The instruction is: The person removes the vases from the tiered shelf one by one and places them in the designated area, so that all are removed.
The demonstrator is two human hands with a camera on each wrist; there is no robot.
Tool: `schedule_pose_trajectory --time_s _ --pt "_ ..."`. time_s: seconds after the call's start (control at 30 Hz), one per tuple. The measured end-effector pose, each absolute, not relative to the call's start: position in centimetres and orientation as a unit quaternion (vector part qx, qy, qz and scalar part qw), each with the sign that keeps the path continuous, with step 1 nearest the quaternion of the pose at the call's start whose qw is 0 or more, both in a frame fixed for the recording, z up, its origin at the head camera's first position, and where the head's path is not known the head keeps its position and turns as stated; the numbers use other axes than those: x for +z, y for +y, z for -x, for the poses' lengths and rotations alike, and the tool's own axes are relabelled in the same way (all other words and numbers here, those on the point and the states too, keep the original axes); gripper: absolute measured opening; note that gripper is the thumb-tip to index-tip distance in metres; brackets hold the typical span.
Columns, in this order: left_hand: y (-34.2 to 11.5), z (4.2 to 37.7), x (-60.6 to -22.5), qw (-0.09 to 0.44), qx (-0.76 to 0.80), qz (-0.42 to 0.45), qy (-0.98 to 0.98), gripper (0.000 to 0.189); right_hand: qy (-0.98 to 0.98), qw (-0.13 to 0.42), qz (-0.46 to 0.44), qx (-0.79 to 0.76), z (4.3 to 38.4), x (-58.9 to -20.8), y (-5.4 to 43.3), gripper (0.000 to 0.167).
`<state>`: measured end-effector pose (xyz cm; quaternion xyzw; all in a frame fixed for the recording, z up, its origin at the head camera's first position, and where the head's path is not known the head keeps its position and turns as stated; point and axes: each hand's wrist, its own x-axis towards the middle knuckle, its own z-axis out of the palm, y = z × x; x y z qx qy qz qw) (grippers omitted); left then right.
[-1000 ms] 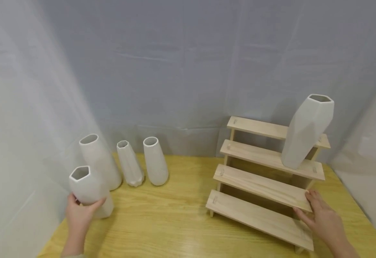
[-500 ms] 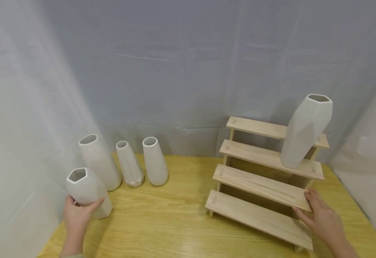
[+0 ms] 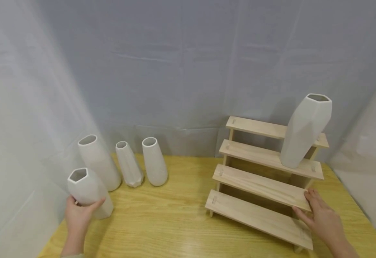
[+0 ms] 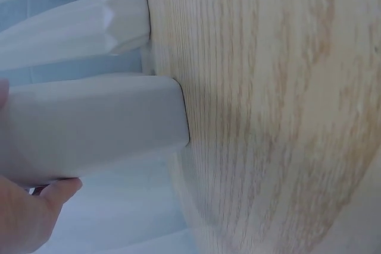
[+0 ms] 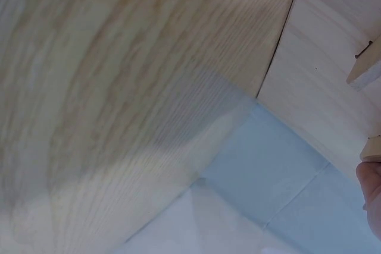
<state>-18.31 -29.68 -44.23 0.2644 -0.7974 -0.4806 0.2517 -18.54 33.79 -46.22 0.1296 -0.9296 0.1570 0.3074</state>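
My left hand (image 3: 79,215) wraps its thumb and fingers around a white faceted vase (image 3: 92,197) at the table's left. In the left wrist view that vase's (image 4: 101,126) base stands at the wood surface, and part of the hand (image 4: 30,209) shows at its side. My right hand (image 3: 324,216) grips the right end of a wooden four-tier display stand (image 3: 258,184), at the second step from the bottom. In the right wrist view only a fingertip (image 5: 372,191) shows, against the edge of a step. A taller faceted vase (image 3: 305,130) stands upright on the stand's upper right.
Behind the held vase stand a wide round-mouthed vase (image 3: 100,165), a slim fluted vase (image 3: 129,165) and a smooth tapered vase (image 3: 155,163), all white. Pale sheeting (image 3: 181,71) hangs close behind the wooden table (image 3: 162,222) and along both its sides.
The vase in my left hand has shifted slightly, leaning a little left and then partly back. My right hand keeps its hold on the stand.
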Motion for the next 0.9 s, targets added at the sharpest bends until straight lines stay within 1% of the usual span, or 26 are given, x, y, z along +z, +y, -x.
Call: schedule_pose_trajectory --time_s 0.23,0.43,0.9 --pt "-29.62 18.32 -44.15 0.250 -0.489 -0.259 -0.795 0.075 -0.934 0.293 -0.125 0.159 18.56 -46.26 33.76 0.067" --pt "-29.74 18.38 -44.14 0.249 -0.485 -0.249 -0.800 0.074 -0.933 0.299 -0.126 0.157 18.61 -46.20 33.82 0.068" --pt "-30.41 18.35 -44.34 0.223 -0.494 -0.241 -0.805 0.086 -0.936 0.289 -0.114 0.165 18.60 -46.38 33.82 0.068"
